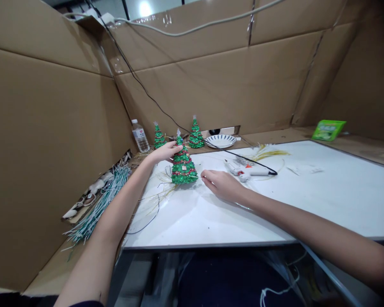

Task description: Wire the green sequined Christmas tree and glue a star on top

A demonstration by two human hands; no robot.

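A small green Christmas tree (184,164) with red bead garlands and a clear star top stands over the white board. Around its upper part, from the left and behind, my left hand (167,151) is closed. Just right of the tree's lower edge, my right hand (219,183) has its fingers pinched together. A thin pale strand seems to run from the fingertips to the tree; what it is I cannot make out. Thin yellow and dark wires (156,204) spread over the board to the left of the tree's base.
Behind stand two similar trees (159,135) (196,134), a water bottle (141,136) and a striped plate (220,141). Right of my hand lies a glue gun (243,170) with a black cord. Green-white wires (105,200) lie left; a green pouch (328,130) sits far right. Cardboard walls (205,85) enclose the table.
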